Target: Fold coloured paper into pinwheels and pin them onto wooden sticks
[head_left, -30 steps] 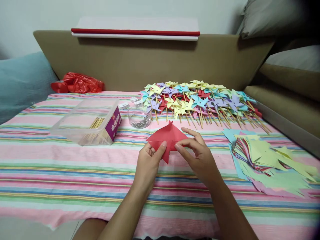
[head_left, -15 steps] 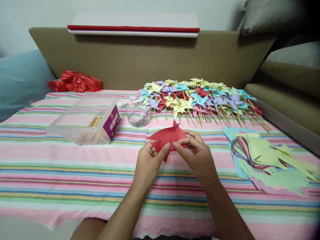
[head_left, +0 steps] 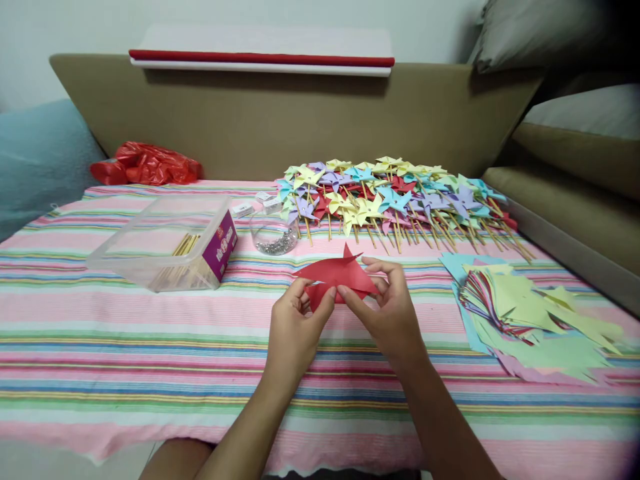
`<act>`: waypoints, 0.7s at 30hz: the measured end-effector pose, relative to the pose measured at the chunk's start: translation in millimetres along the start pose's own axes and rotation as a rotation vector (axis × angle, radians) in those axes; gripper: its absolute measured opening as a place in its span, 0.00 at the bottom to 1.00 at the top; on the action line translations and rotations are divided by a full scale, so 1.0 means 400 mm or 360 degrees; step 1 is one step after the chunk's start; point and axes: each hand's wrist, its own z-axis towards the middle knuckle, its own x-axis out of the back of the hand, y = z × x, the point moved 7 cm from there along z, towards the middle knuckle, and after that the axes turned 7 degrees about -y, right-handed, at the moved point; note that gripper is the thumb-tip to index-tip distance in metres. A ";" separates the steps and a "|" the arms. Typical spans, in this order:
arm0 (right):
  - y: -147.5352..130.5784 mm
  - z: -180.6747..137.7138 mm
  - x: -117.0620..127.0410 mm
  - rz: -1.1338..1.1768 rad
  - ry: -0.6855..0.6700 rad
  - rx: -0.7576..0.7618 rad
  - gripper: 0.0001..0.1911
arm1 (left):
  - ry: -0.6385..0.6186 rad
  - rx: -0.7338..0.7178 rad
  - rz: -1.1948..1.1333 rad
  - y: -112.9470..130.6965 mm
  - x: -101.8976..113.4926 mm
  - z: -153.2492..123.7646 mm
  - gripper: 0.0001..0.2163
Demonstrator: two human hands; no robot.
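A red paper cut with slits (head_left: 340,272) is held above the striped cloth between my two hands. My left hand (head_left: 299,319) pinches its lower left part, thumb on top and fingers curled beneath. My right hand (head_left: 387,310) grips the lower right part, its thumb close to the left thumb and its index finger raised behind the sheet. One pointed corner stands up at the far side of the paper. The fingertips under the sheet are partly hidden.
Finished paper pinwheels on sticks (head_left: 395,200) lie at the back right. Cut coloured sheets (head_left: 530,313) are stacked at the right. Leftward stand a clear round tub of small metal pieces (head_left: 274,241) and a plastic box of sticks (head_left: 155,257). A red plastic bag (head_left: 150,163) lies behind.
Both thumbs have come closer together on the red paper's near edge. The lower point of the paper, which hung down before, no longer shows. The view has shifted slightly.
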 end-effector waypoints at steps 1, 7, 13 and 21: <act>0.010 0.001 0.006 0.0097 0.0033 -0.0077 0.33 | -0.0028 -0.0032 0.0046 0.006 0.000 0.000 0.10; 0.012 0.000 -0.014 0.0331 -0.0498 -0.0380 0.20 | -0.0276 -0.0125 0.0184 0.026 -0.011 -0.002 0.11; 0.017 -0.006 -0.018 0.0362 -0.0494 -0.0413 0.18 | -0.0373 -0.0070 0.0199 0.014 -0.016 -0.004 0.18; 0.006 0.002 -0.018 0.0032 -0.0386 -0.0115 0.12 | -0.0317 -0.0009 0.0250 0.013 -0.003 0.004 0.23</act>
